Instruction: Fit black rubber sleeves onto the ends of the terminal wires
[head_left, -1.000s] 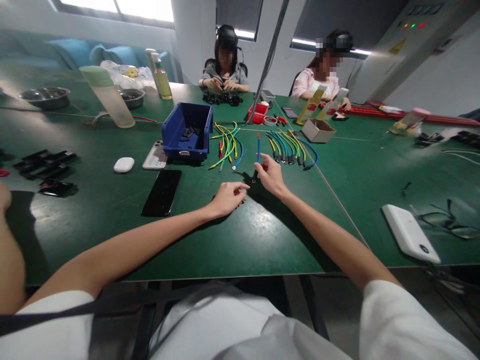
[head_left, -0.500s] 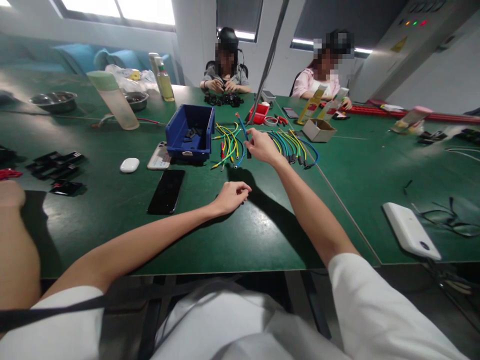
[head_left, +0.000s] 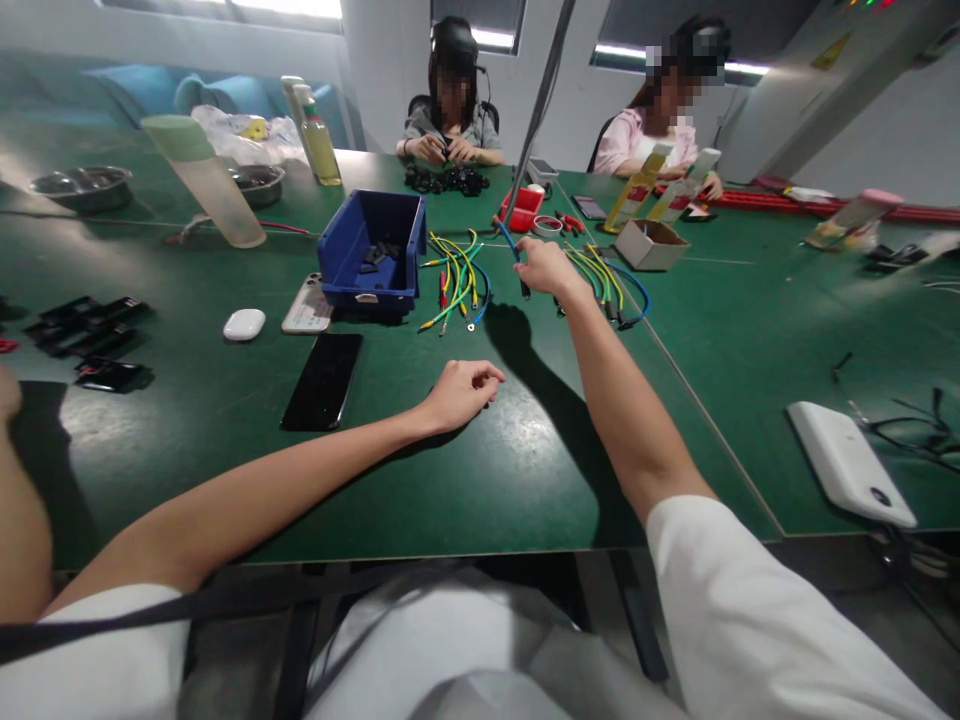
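Note:
My right hand is closed around a short blue cable with a black sleeve at its lower end. It hovers beside the right-hand cable group of yellow, green and blue leads, partly covering it. To its left lies another bundle of cables, yellow, green and blue with ring ends and a red piece among them. My left hand rests on the table nearer me, its fingers curled in; small dark bits show under it, too hidden to name. Behind the left bundle stands a blue bin with small black parts inside.
A black phone, a second phone and a white earbud case lie on the left. A small carton and bottles stand beyond my right hand. Two people sit across the table. A white device lies at right.
My right hand, with the blue cable, has shifted slightly right and away from the left bundle. The left hand stays in place. The camera view has tilted a little downward.

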